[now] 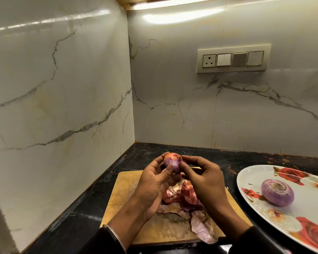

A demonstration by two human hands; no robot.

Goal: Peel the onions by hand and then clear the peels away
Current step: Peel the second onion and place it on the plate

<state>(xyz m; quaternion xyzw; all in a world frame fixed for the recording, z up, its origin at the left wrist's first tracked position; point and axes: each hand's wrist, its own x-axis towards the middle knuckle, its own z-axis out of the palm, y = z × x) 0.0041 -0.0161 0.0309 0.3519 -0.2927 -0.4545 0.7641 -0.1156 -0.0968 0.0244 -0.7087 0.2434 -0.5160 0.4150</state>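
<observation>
My left hand grip curled round a half-peeled red onion, my right hand pinching its skin, peels on the cutting board, peeled onion on the floral plate

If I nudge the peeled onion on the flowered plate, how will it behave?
The peeled onion is round and sits loose on the smooth, glossy plate, so it will probably roll or slide rather than stay put. Its bare purple surface looks slick, so a light grip may slip. It looks firm and solid, unlikely to deform.
</observation>
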